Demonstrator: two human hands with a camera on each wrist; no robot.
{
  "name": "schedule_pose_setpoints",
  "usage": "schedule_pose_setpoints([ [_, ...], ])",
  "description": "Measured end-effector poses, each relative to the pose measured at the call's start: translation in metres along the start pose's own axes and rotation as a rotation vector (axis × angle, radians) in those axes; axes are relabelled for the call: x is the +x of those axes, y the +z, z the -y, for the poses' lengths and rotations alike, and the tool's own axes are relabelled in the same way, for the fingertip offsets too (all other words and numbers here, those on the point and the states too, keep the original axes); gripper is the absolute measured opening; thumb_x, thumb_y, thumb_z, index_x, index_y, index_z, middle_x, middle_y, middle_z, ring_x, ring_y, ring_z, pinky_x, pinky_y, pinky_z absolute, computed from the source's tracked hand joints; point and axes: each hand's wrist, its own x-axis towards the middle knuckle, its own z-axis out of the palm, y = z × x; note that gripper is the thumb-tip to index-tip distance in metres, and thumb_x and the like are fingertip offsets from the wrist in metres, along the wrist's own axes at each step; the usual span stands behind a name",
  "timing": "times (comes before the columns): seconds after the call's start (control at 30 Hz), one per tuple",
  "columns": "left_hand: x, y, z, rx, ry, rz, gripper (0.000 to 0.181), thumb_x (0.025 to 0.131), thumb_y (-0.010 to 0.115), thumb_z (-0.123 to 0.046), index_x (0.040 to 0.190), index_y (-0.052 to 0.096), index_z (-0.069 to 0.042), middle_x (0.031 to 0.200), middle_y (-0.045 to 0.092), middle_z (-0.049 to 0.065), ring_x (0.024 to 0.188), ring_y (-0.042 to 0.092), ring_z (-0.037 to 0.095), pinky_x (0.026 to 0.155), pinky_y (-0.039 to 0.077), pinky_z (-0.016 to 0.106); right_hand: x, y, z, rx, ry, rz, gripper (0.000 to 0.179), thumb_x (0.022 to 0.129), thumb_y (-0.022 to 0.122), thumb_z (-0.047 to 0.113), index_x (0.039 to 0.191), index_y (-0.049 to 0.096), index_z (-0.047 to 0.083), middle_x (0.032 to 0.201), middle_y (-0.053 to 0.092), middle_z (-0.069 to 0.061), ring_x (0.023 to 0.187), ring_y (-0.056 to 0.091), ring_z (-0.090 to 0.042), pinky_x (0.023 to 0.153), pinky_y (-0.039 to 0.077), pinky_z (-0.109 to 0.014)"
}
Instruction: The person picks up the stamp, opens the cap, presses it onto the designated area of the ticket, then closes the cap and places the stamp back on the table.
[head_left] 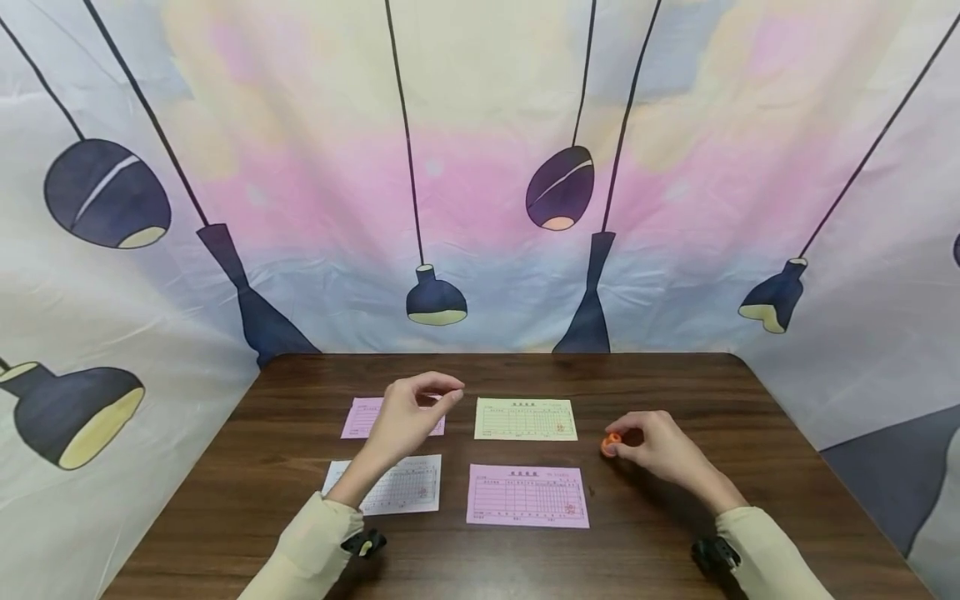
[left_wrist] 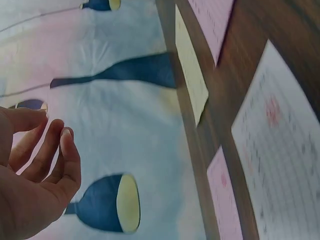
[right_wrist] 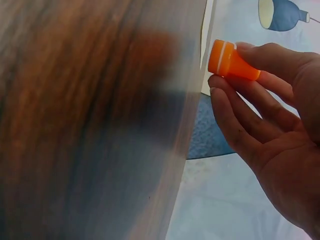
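Observation:
My right hand point(head_left: 663, 450) pinches a small orange stamp point(head_left: 611, 444) between thumb and fingers, to the right of the paper slips. In the right wrist view the stamp point(right_wrist: 223, 59) has a white ring round it. My left hand point(head_left: 408, 417) hangs over the left slips with bent, loose fingers and nothing in its grasp. It partly hides a pink slip point(head_left: 365, 414) at the back left, and its forearm covers part of a white slip point(head_left: 416, 483). A yellow slip point(head_left: 517, 419) lies at the back right, and another pink slip point(head_left: 525, 497) in front of it.
All the slips lie flat on a dark brown wooden table point(head_left: 450, 567), printed with grids; red marks show on several. Behind the table hangs a pastel cloth point(head_left: 495, 200) with painted lamps. Each wrist wears a black strap point(head_left: 363, 543).

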Motion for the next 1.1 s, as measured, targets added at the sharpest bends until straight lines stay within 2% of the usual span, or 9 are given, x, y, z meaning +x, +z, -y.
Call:
schedule_pose_setpoints([
  [0.2, -0.003, -0.020, 0.007, 0.069, 0.011, -0.080, 0.013, 0.097, 0.077, -0.016, 0.109, 0.081, -0.017, 0.102, 0.082, 0.001, 0.090, 0.076, 0.016, 0.081, 0.061, 0.023, 0.001, 0.001, -0.005, -0.034, 0.017, 0.030, 0.016, 0.089, 0.085, 0.016, 0.104, 0.082, 0.010, 0.096, 0.079, 0.002, 0.088, 0.069, -0.010, 0.074, 0.058, -0.029],
  [0.3, -0.005, -0.028, 0.012, 0.090, 0.010, -0.099, 0.014, 0.097, 0.077, -0.016, 0.111, 0.081, -0.014, 0.102, 0.082, 0.001, 0.089, 0.076, 0.014, 0.081, 0.061, 0.023, 0.002, 0.001, -0.007, -0.047, 0.013, 0.032, 0.016, 0.089, 0.084, 0.016, 0.103, 0.082, 0.009, 0.096, 0.079, 0.002, 0.088, 0.069, -0.010, 0.074, 0.058, -0.030],
  [0.57, -0.009, -0.042, 0.021, 0.106, -0.031, -0.134, 0.013, 0.099, 0.075, -0.020, 0.110, 0.081, -0.016, 0.101, 0.082, 0.002, 0.088, 0.074, 0.012, 0.082, 0.061, 0.024, 0.006, 0.001, -0.011, -0.070, 0.003, 0.036, 0.016, 0.090, 0.084, 0.017, 0.104, 0.082, 0.009, 0.097, 0.079, 0.001, 0.090, 0.071, -0.013, 0.077, 0.060, -0.036],
  [0.8, -0.013, -0.046, 0.028, 0.135, -0.053, -0.119, 0.014, 0.100, 0.074, -0.021, 0.110, 0.081, -0.016, 0.103, 0.082, 0.003, 0.091, 0.074, 0.016, 0.082, 0.060, 0.025, 0.007, 0.002, -0.014, -0.069, 0.030, 0.063, 0.017, 0.091, 0.083, 0.017, 0.106, 0.081, 0.009, 0.099, 0.079, 0.000, 0.092, 0.071, -0.014, 0.080, 0.061, -0.039],
  [1.0, -0.014, -0.049, 0.034, 0.191, -0.006, -0.114, 0.012, 0.099, 0.075, -0.016, 0.109, 0.080, -0.013, 0.100, 0.082, 0.003, 0.087, 0.075, 0.017, 0.079, 0.061, 0.028, 0.007, 0.002, -0.014, -0.059, 0.053, 0.092, 0.017, 0.090, 0.082, 0.012, 0.107, 0.080, 0.008, 0.101, 0.079, -0.002, 0.092, 0.070, -0.013, 0.080, 0.061, -0.039],
  [1.1, -0.013, -0.053, 0.037, 0.233, 0.042, -0.121, 0.013, 0.098, 0.075, -0.012, 0.109, 0.080, -0.012, 0.098, 0.081, 0.003, 0.085, 0.075, 0.017, 0.078, 0.063, 0.031, 0.006, 0.001, -0.014, -0.047, 0.044, 0.092, 0.024, 0.089, 0.085, 0.017, 0.111, 0.079, 0.008, 0.105, 0.077, -0.002, 0.092, 0.071, -0.013, 0.080, 0.062, -0.037],
])
